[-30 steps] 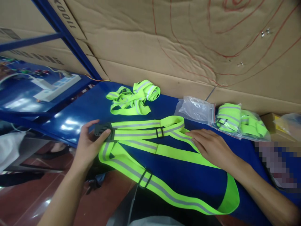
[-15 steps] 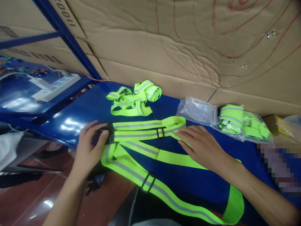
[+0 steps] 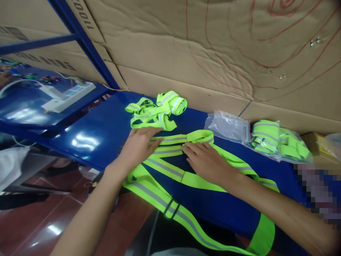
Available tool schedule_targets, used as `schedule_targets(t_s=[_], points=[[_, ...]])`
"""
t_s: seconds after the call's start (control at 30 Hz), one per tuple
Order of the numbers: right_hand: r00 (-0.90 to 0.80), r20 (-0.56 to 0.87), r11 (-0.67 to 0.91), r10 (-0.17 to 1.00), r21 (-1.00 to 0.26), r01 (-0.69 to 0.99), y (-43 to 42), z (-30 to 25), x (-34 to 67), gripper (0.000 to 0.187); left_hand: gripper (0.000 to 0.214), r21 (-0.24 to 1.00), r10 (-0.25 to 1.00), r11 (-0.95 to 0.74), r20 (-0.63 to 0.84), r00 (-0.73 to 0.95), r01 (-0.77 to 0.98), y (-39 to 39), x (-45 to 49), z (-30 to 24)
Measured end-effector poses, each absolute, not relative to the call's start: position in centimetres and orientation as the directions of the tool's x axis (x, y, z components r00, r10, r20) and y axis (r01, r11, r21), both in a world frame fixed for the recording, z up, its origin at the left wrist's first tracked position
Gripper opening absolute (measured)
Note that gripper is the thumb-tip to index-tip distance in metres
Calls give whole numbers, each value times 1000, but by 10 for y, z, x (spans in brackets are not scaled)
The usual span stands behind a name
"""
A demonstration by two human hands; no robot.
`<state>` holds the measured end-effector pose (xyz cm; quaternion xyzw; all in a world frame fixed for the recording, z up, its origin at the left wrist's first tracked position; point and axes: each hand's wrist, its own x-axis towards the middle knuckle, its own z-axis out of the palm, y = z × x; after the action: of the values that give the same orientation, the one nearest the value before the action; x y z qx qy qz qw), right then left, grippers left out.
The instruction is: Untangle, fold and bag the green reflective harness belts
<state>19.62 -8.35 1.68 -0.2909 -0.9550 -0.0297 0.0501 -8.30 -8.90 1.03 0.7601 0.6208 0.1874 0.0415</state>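
A reflective belt of fluorescent yellow-green webbing with a grey stripe lies spread over the blue table, its lower loop hanging past the front edge. My left hand rests across the folded strap ends at the upper left, fingers stretched out and thumb apart. Opposite it, my right hand lies over the same upper straps, fingertips touching near the place of the strap slider, which they hide. Its fingers are extended, with the thumb apart. Another black slider shows on the lower strap. The left end buckle is hidden beneath my left hand.
Behind the hands lies a loose heap of similar straps. A clear plastic bag and bagged rolled straps sit along the cardboard wall. At the left are a white power strip and a blue frame post.
My left hand has moved right and up from the belt's left end onto the straps. My right hand has slid left along the strap from the loop to the slider. The view has shifted slightly.
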Motion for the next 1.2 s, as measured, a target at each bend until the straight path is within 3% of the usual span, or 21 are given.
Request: schedule_targets(t_s=[0.2,0.37,0.6,0.8,1.2], points=[[-702,166,721,692,-113,684,-39,20,207,40,36,334,952,-298,170,254,894,-75,-82,13],[-760,127,769,638,-169,617,-16,17,200,50,30,466,936,-352,187,298,812,-70,-82,21],[-799,96,796,594,-217,565,-8,12,164,54,30,621,958,-287,195,211,729,-71,-84,22],[-757,135,760,639,-264,594,-4,13,162,51,29,612,969,-230,213,122,757,-76,-90,22],[-712,98,662,696,-473,582,-9,20,168,45,29,626,968,-244,202,149,740,-80,-89,31]])
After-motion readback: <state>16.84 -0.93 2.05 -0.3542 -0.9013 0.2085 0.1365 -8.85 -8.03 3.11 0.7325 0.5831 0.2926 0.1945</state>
